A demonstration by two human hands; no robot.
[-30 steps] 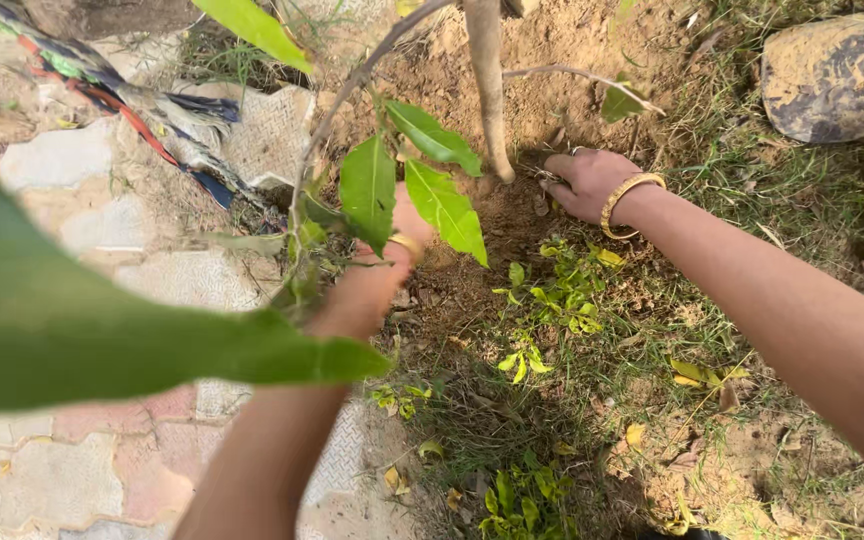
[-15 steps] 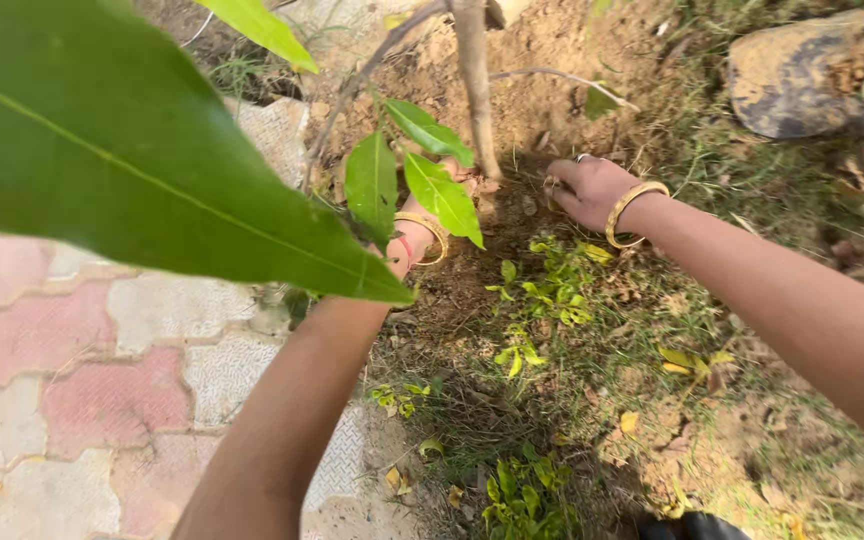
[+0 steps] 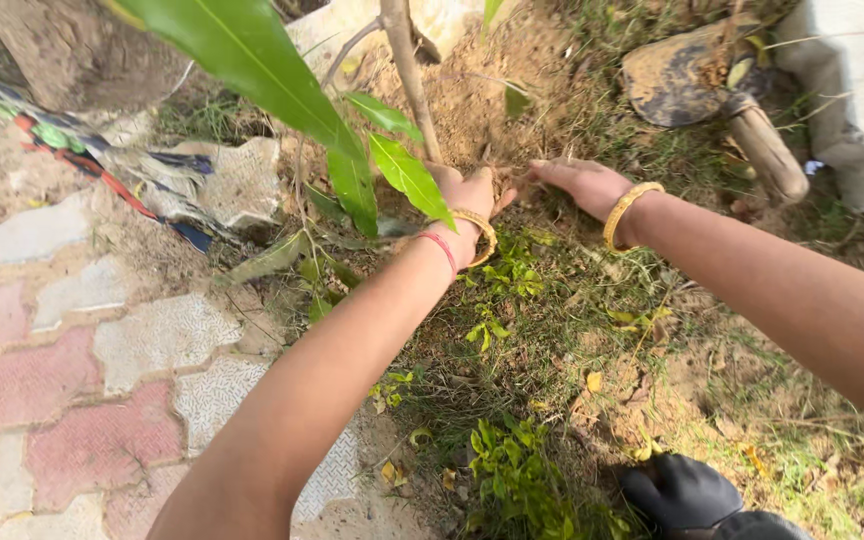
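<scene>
Both hands (image 3: pixel 527 185) at sapling stem (image 3: pixel 407 75)

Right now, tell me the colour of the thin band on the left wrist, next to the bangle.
Red thread band, beside the gold bangle; head view.

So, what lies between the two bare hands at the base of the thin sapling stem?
Head view: only loose brown soil shows between left hand and right hand, below the sapling stem.

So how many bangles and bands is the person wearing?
3. A gold bangle and a thin red band on the left wrist, and one gold bangle on the right wrist. Leaves could hide more.
</scene>
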